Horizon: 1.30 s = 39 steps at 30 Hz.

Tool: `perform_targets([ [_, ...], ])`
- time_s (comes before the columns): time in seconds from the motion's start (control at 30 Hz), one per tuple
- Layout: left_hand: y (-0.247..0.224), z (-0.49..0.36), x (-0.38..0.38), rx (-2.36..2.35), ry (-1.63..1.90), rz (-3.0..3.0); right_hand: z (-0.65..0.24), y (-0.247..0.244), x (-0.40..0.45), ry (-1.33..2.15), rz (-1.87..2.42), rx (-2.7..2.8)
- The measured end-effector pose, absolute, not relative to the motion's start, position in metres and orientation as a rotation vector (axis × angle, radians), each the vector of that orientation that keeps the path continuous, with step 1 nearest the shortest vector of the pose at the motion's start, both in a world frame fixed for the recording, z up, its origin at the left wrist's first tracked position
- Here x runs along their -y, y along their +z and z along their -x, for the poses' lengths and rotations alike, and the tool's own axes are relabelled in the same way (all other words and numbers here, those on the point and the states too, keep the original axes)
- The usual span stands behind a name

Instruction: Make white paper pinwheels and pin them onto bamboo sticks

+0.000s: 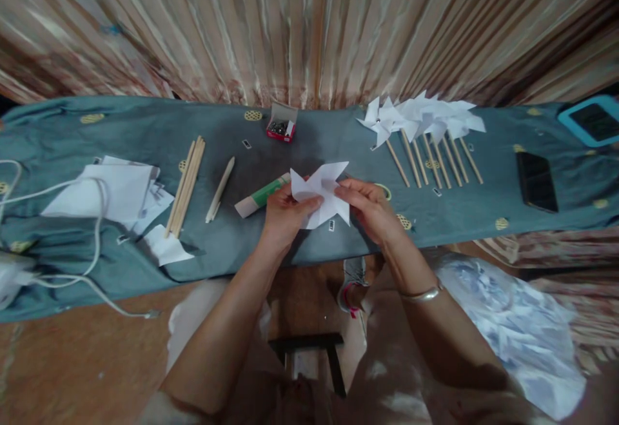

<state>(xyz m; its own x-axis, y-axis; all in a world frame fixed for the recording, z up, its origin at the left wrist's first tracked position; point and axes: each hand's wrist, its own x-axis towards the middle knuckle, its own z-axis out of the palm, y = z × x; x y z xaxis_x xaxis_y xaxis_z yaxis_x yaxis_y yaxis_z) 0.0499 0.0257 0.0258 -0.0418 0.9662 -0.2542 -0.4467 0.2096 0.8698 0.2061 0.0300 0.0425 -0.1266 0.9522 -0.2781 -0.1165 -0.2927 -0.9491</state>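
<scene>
Between my two hands, above the cloth-covered table, is a white paper pinwheel (pixel 325 186) with its corners folded in. My left hand (pixel 286 213) pinches it from the left, thumb on the front near the middle. On the other side my right hand (pixel 367 204) grips the right part, thumb and index finger at the paper. A green and pale glue stick (pixel 261 197) lies partly behind my left hand. Behind the right hand, the yellow-green loop of a scissors-like handle (pixel 384 190) peeks out. An opened red box of small metal pins (pixel 281 125) stands farther back.
Several finished pinwheels on sticks (pixel 428 118) lie at the back right. Wooden sticks (pixel 186 183), pencil-like pieces (pixel 221 186) and paper sheets (pixel 113 186) are at left, with a white cable (pixel 98 231). A phone (pixel 536 182) and blue-framed device (pixel 594 122) sit at right.
</scene>
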Motion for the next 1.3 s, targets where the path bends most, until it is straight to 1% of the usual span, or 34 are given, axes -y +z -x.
perform_targets([
  [0.53, 0.022, -0.055, -0.024, -0.922, 1.115, -0.769, -0.216, 0.036, -0.028, 1.608, 1.275, 1.004],
  [1.07, 0.02, -0.057, -0.024, -0.927, 1.096, -0.747, -0.213, 0.035, -0.028, 1.598, 1.307, 0.977],
  [1.3, 0.023, -0.055, -0.023, -0.954, 1.109, -0.747, -0.219, 0.037, -0.028, 1.68, 1.233, 1.062],
])
